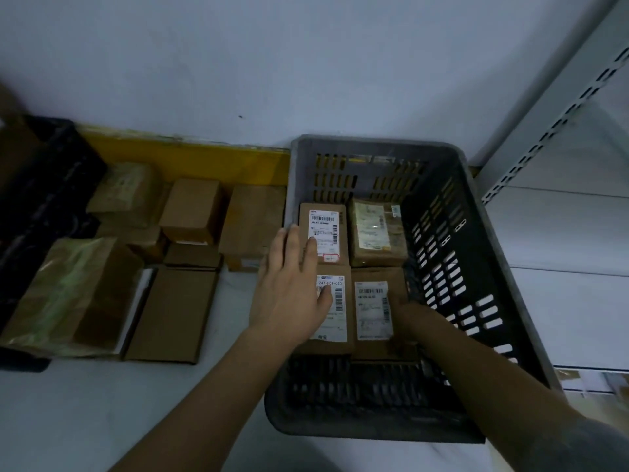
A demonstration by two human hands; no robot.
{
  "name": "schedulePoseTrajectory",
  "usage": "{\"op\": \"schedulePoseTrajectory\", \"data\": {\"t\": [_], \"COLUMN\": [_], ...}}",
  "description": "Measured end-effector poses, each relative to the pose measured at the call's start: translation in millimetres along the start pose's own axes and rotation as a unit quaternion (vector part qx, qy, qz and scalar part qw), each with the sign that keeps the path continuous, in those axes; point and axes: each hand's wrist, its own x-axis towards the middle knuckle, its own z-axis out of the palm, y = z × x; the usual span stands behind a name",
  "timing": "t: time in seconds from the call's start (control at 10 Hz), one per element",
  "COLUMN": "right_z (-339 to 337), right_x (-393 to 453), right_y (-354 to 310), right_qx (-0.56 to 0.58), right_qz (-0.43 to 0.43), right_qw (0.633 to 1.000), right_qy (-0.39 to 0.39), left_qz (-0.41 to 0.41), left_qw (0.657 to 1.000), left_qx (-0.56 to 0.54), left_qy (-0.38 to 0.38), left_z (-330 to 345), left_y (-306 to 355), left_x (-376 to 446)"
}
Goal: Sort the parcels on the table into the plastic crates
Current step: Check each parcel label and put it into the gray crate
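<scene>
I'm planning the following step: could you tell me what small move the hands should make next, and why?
Probably lift both hands out and reach left for a table parcel: the grey crate already holds four parcels flat, the left hand rests open on them, and several remain outside.

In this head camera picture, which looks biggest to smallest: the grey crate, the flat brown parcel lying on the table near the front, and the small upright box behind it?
1. grey crate, by far the largest.
2. flat brown parcel.
3. small upright box.
The box stands farther from the camera, so the gap between the last two is unsure.
</scene>
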Motion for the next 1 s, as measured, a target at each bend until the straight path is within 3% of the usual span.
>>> {"op": "schedulePoseTrajectory", "data": {"t": [0.1, 0.2, 0.3, 0.6, 0.8, 1.0], "right_z": [-14.4, -16.5, -22.9, -60.4, -88.3, -92.0], "right_x": [-69.2, -74.9, -71.0, -108.2, -155.1, -226.6], "right_y": [-18.9, -27.6, -32.0, -55.4, -97.5, -161.9], "right_qx": [-0.033, -0.097, -0.152, -0.220, -0.116, 0.019], "right_qz": [-0.026, -0.044, -0.024, -0.065, -0.137, -0.234], "right_qw": [0.996, 0.991, 0.988, 0.953, 0.934, 0.877], "right_qy": [0.076, 0.083, -0.002, 0.198, 0.308, 0.419], "left_qz": [-0.001, -0.003, -0.004, -0.005, -0.039, -0.108], "left_qw": [1.000, 1.000, 1.000, 0.999, 0.992, 0.992], "left_qx": [0.006, 0.004, 0.005, -0.049, -0.106, -0.016], "left_qy": [-0.006, -0.008, -0.009, 0.012, 0.062, 0.067], "left_z": [-1.7, -2.2, -2.0, -3.5, -24.9, -24.3], "left_y": [1.3, 1.4, 0.9, -1.6, -31.8, -125.5], "left_x": [0.3, 0.9, 0.4, -0.5, -7.9, -28.2]}}
